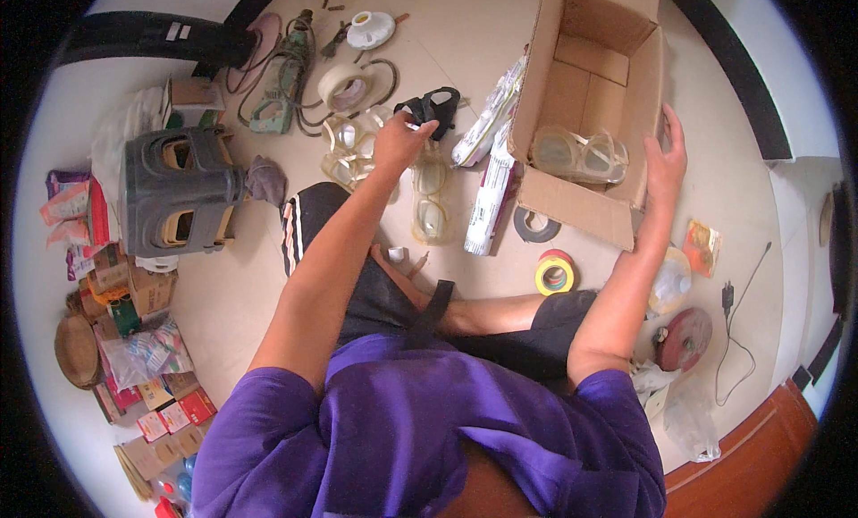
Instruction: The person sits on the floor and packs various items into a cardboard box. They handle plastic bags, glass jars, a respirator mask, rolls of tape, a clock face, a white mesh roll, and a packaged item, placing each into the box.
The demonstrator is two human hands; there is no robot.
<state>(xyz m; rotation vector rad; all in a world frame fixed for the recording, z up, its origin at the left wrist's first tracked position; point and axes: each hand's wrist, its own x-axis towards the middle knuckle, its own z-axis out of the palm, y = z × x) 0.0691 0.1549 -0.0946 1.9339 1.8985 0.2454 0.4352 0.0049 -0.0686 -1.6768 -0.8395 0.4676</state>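
My left hand (402, 142) is closed on the near edge of a pair of black goggles (432, 109) above the floor. Just below and beside it lie several clear safety goggles (430, 203) with yellowed frames. My right hand (667, 157) rests against the right outer side of an open cardboard box (643, 122), fingers spread along its wall. Inside the box, at its near end, sit clear goggles (582, 157). Two long printed packets (488, 203) lie to the left of the box, partly against it.
Near the box lie a black tape roll (537, 226) and a yellow tape roll (555, 276). Further left are a green power drill (281, 89) with its cord, a clear tape roll (343, 87), a white lamp holder (371, 30) and a grey plastic stool (181, 189).
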